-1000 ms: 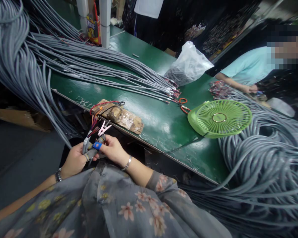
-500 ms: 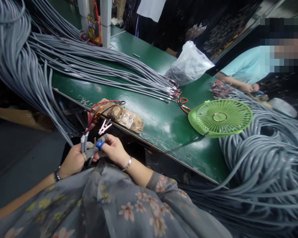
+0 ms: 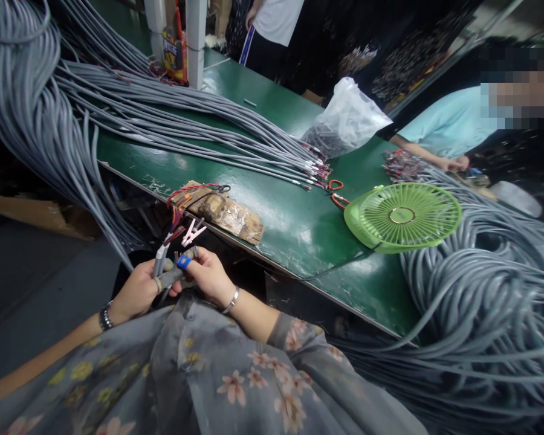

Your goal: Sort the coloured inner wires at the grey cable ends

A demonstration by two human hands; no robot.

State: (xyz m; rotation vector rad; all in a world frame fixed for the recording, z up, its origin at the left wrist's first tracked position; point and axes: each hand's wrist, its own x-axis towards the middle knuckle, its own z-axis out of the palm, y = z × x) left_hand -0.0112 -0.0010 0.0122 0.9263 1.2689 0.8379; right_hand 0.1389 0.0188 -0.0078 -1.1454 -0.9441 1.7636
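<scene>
My left hand point(image 3: 140, 287), its fingers partly wrapped in grey tape, is closed around grey cables point(image 3: 160, 257) whose stripped ends spread into red and dark wires point(image 3: 176, 220). My right hand point(image 3: 208, 275), with blue tape on the thumb and grey wrap on a finger, pinches beside the left fingertips. Thin coloured wire ends point(image 3: 176, 256) stick up there. What lies between the right fingers is hidden. Just beyond the hands, a pale pink clip point(image 3: 193, 232) sits at the table edge by a taped cardboard piece point(image 3: 242, 222).
Long grey cable bundles point(image 3: 185, 112) stretch over the green table point(image 3: 290, 223). A green fan point(image 3: 403, 215) stands to the right, near a plastic bag point(image 3: 349, 118) and coiled cables point(image 3: 489, 290). Across the table, a person in a light blue top point(image 3: 448, 121) works with cables.
The red and dark wire ends above my left hand have shifted slightly right. Both hands stay nearly in place. The person in white at the back has moved a little.
</scene>
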